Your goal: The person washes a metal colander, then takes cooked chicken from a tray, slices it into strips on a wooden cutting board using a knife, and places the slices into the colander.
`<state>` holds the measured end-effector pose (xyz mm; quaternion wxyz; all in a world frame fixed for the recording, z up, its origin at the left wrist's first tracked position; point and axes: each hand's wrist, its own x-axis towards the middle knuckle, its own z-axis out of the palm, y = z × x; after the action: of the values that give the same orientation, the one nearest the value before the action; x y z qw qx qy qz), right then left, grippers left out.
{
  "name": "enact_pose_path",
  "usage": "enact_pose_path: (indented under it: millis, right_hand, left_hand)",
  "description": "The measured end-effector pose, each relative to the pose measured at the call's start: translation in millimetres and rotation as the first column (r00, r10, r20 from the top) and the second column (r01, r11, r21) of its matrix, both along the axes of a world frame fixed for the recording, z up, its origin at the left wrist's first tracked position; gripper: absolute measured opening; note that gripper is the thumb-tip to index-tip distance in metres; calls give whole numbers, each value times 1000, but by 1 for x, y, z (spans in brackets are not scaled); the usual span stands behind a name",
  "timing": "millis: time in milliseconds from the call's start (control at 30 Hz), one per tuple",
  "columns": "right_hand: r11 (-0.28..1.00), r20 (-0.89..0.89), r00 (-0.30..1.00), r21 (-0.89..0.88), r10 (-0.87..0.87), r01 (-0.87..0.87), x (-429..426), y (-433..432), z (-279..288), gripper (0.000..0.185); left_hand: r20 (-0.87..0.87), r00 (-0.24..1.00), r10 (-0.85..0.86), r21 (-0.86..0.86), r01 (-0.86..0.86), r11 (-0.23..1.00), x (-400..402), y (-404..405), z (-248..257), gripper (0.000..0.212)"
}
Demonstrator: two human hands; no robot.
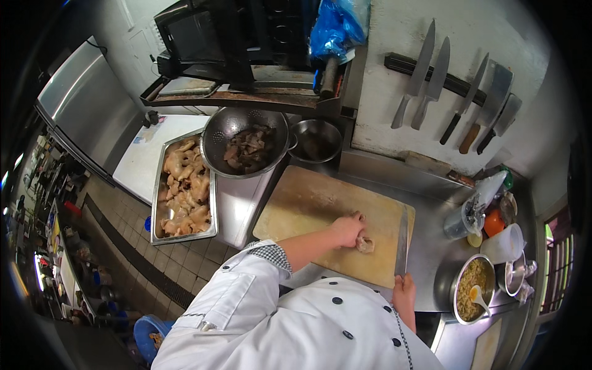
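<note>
My left hand (348, 230) is curled over a small pale piece of meat (366, 245) on the cutting board (296, 208). Part of the meat pokes out on either side of the fingers, and the rest is hidden beneath them. In my right hand (404, 286) is the handle of a kitchen knife (403, 240). Its long blade points away from me along the right end of the board, apart from the meat. The board is worn and yellowish, with pale smears near its far side.
Left of the board are a steel tray (213, 217) of raw chicken, a colander (217, 125) of dark meat pieces and a steel bowl (340, 138). A bowl of chopped filling (471, 286) with a spoon stands right. Several knives hang on a wall rack (455, 83).
</note>
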<state>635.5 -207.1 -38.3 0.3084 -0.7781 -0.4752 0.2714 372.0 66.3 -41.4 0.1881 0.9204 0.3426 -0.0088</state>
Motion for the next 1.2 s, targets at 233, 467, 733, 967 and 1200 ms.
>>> enact_pose_path:
  millis: [233, 467, 733, 967, 1200]
  right_hand:
    - [997, -189, 980, 33, -64, 72, 3, -8, -5, 25]
    - [999, -136, 990, -5, -34, 34, 1, -4, 3, 27]
    - [996, -103, 992, -37, 71, -75, -18, 11, 4, 28]
    - [994, -80, 992, -43, 93, -97, -29, 21, 4, 28]
    - [995, -139, 988, -73, 63, -74, -64, 21, 28, 26]
  left_hand:
    - [233, 931, 281, -34, -281, 959, -8, -21, -5, 40]
    - [562, 251, 788, -681, -400, 613, -54, -18, 27, 40]
    - [856, -125, 501, -397, -779, 485, -220, 123, 75, 52]
    - [479, -114, 870, -611, -755, 238, -315, 158, 191, 96]
    - [591, 123, 798, -1, -988, 153, -497, 56, 123, 59]
